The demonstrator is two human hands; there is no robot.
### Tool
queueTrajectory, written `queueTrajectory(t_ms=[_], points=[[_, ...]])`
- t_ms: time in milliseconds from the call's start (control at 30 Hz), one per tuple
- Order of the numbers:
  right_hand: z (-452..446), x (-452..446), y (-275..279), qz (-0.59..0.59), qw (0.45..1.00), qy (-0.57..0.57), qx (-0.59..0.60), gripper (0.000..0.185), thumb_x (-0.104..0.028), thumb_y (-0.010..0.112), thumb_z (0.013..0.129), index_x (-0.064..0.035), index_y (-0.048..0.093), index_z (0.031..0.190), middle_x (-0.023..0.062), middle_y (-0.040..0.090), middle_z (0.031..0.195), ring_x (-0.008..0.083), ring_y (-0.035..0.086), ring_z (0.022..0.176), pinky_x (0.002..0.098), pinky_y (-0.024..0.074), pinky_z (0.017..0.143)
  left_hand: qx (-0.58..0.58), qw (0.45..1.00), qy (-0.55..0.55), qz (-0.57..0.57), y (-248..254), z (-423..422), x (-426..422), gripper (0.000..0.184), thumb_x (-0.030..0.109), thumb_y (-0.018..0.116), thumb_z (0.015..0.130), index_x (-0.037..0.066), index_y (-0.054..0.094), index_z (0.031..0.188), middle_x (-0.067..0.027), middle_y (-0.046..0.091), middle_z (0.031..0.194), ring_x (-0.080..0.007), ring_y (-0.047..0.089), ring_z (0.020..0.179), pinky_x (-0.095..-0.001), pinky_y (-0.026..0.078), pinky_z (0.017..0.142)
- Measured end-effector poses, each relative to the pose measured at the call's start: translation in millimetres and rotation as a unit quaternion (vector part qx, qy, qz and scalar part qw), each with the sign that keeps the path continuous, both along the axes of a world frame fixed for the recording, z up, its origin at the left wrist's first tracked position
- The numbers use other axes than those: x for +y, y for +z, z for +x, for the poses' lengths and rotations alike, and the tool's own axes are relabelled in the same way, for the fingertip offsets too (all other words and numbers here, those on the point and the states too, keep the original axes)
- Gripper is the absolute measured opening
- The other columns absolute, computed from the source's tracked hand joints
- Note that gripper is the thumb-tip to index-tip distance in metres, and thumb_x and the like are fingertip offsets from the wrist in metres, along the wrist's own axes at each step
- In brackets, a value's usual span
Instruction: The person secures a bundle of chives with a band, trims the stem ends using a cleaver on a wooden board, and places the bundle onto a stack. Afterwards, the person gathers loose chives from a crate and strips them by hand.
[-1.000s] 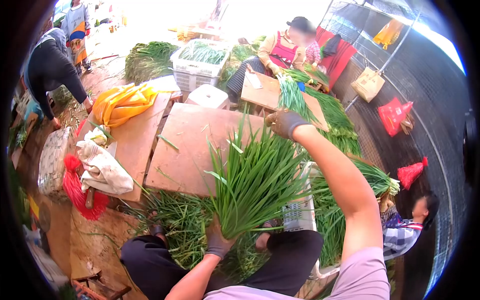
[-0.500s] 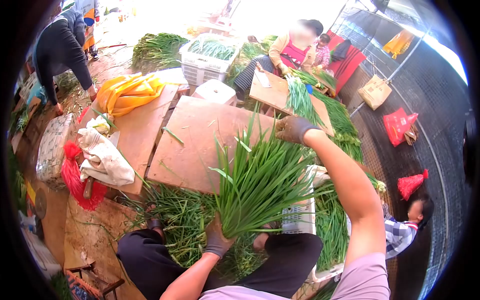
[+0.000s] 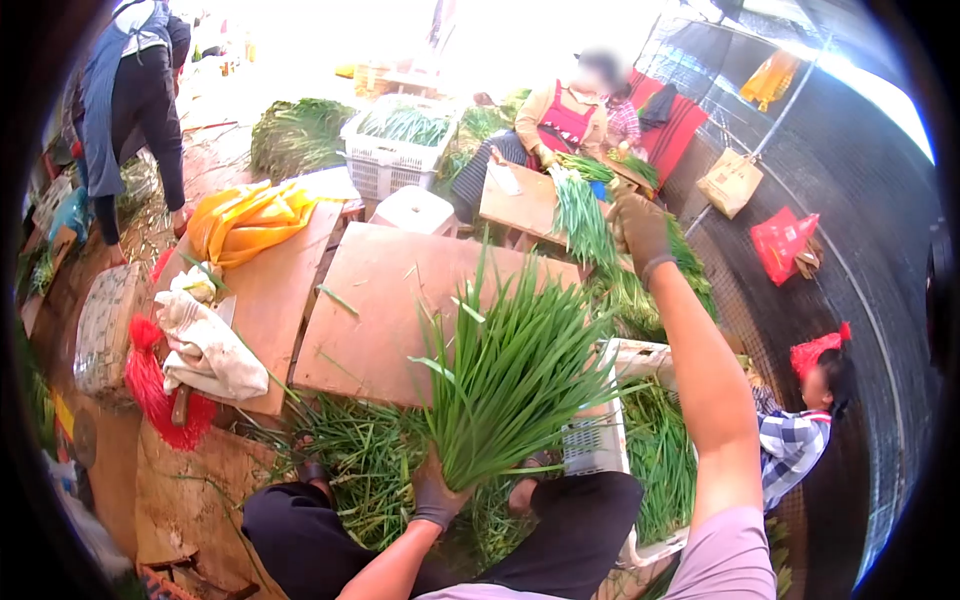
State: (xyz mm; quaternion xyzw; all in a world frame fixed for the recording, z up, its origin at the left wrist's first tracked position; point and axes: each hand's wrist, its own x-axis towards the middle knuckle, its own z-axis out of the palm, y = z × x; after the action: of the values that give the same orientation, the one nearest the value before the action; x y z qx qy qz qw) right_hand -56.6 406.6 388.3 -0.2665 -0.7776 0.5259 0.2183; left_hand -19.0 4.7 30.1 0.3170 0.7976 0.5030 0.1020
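Your left hand (image 3: 437, 492) is closed around the base of a bunch of long green leaves (image 3: 515, 375), which fans up and to the right of that grip, its tips before the near edge of the surface (image 3: 380, 325). Your right hand (image 3: 642, 235) is raised well apart, above and to the right of the bunch, fingers seemingly curled; you cannot tell whether it holds anything. The step looks like sorting or tidying this bunch, and the next move likely calls for a steady left grip and a free right hand near the leaves. The gripped stem ends are hidden in your left palm, and the white crate (image 3: 592, 447) right of it is partly covered by leaves and your right arm.
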Motion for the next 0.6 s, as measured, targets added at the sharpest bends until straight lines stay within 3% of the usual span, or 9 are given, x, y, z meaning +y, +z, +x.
queueTrajectory(t_ms=[33, 67, 100, 133, 233, 300, 367, 500, 600], points=[[-2, 7, -8, 0.266, 0.960, -0.070, -0.055, 0.035, -0.035, 0.060, 0.094, -0.0069, 0.063, 0.114, 0.0120, 0.067, 0.088, 0.0207, 0.064, 0.072, 0.0349, 0.0520, 0.065, 0.005, 1.000, -0.003, 0.003, -1, 0, 1, 0.101, 0.054, 0.088, 0.063, -0.003, 0.042, 0.133, -0.0211, 0.069, 0.101, -0.0413, 0.068, 0.089, -0.0480, 0.055, 0.077], [-2, 10, -15, 0.509, 0.843, -0.134, -0.110, 0.041, -0.035, 0.062, 0.092, -0.0085, 0.063, 0.123, 0.0173, 0.071, 0.105, 0.0255, 0.071, 0.092, 0.0391, 0.0560, 0.081, 0.004, 1.000, -0.002, -0.008, -4, 1, 0, 0.102, 0.053, 0.089, 0.063, -0.003, 0.042, 0.134, -0.0212, 0.069, 0.101, -0.0414, 0.068, 0.088, -0.0479, 0.055, 0.077], [4, -17, -16, 0.563, 0.777, -0.158, -0.232, 0.050, -0.031, 0.063, 0.090, -0.0134, 0.058, 0.136, 0.0222, 0.061, 0.133, 0.0298, 0.059, 0.126, 0.0410, 0.0459, 0.104, 0.002, 1.000, 0.000, -0.019, -6, 2, 0, 0.102, 0.052, 0.089, 0.062, -0.004, 0.041, 0.134, -0.0213, 0.069, 0.100, -0.0415, 0.068, 0.087, -0.0479, 0.055, 0.077], [9, -18, -23, 0.564, 0.777, -0.160, -0.231, 0.050, -0.031, 0.063, 0.090, -0.0134, 0.058, 0.136, 0.0222, 0.061, 0.133, 0.0298, 0.059, 0.126, 0.0410, 0.0459, 0.104, 0.003, 1.000, -0.001, -0.018, -7, 2, -1, 0.102, 0.052, 0.089, 0.062, -0.004, 0.041, 0.134, -0.0213, 0.069, 0.100, -0.0415, 0.068, 0.087, -0.0479, 0.055, 0.077], [6, -22, -37, 0.405, 0.888, -0.001, -0.216, 0.052, -0.042, 0.060, 0.088, -0.0142, 0.061, 0.132, 0.0154, 0.060, 0.135, 0.0333, 0.055, 0.124, 0.0446, 0.0429, 0.106, 0.007, 0.999, 0.001, -0.047, -6, 4, -3, 0.105, 0.048, 0.089, 0.061, -0.005, 0.039, 0.137, -0.0221, 0.068, 0.101, -0.0419, 0.067, 0.088, -0.0485, 0.054, 0.078], [-6, -31, -31, 0.376, 0.887, 0.035, -0.266, 0.050, -0.043, 0.061, 0.088, -0.0130, 0.064, 0.129, 0.0133, 0.062, 0.132, 0.0330, 0.057, 0.122, 0.0439, 0.0442, 0.104, 0.014, 0.998, 0.005, -0.057, -1, 4, -4, 0.110, 0.046, 0.089, 0.061, -0.006, 0.035, 0.142, -0.0235, 0.067, 0.103, -0.0421, 0.066, 0.090, -0.0495, 0.053, 0.080], [-22, -31, -44, 0.358, 0.889, 0.020, -0.286, 0.043, -0.044, 0.066, 0.087, -0.0098, 0.073, 0.113, 0.0128, 0.070, 0.115, 0.0335, 0.064, 0.109, 0.0424, 0.0501, 0.094, -0.001, 0.999, -0.002, -0.041, 6, 2, -3, 0.113, 0.046, 0.089, 0.061, -0.006, 0.033, 0.144, -0.0239, 0.067, 0.103, -0.0424, 0.066, 0.092, -0.0498, 0.053, 0.081], [-42, -34, -65, 0.318, 0.912, 0.023, -0.258, 0.035, -0.038, 0.070, 0.085, -0.0074, 0.076, 0.101, 0.0156, 0.073, 0.098, 0.0344, 0.069, 0.094, 0.0431, 0.0529, 0.083, 0.033, 0.998, 0.010, -0.046, -11, 4, -2, 0.117, 0.048, 0.089, 0.061, -0.007, 0.030, 0.146, -0.0249, 0.066, 0.105, -0.0434, 0.065, 0.093, -0.0500, 0.053, 0.081], [-54, -24, -77, 0.356, 0.894, 0.048, -0.269, 0.031, -0.034, 0.068, 0.086, -0.0066, 0.075, 0.098, 0.0178, 0.073, 0.099, 0.0334, 0.069, 0.093, 0.0430, 0.0530, 0.084, 0.043, 0.998, 0.015, -0.034, -14, 4, -3, 0.116, 0.051, 0.089, 0.062, -0.006, 0.030, 0.145, -0.0254, 0.066, 0.106, -0.0439, 0.065, 0.093, -0.0502, 0.053, 0.081]])
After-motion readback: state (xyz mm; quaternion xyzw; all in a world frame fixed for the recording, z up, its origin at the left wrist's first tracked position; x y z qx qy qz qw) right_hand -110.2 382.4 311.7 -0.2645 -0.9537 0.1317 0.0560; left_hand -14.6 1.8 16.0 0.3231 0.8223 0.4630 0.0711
